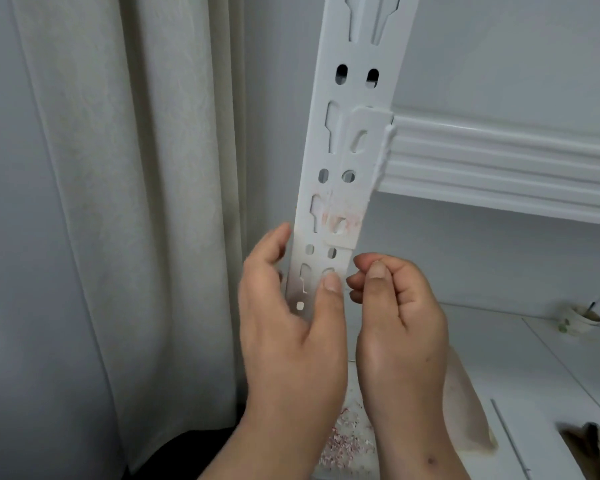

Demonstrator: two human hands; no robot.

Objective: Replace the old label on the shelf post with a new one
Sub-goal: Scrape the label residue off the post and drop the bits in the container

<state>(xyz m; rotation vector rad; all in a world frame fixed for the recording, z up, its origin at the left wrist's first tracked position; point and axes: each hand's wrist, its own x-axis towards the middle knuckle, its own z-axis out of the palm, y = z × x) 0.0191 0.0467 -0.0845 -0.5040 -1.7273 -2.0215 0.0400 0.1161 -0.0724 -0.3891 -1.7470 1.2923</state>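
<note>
The white slotted shelf post runs up the middle of the view. On it, a patch of pinkish label residue shows around a keyhole slot, scraped nearly bare. My left hand grips the post from the left, thumb pressed on its face below the residue. My right hand hovers just right of the post with fingers curled and thumb against forefinger; whether a scrap is pinched there I cannot tell. No fresh label is in view.
A white shelf beam hooks into the post at the right. Pale curtains hang at the left. Pink and white scrapings litter the white surface below my wrists. A small cup stands at the far right.
</note>
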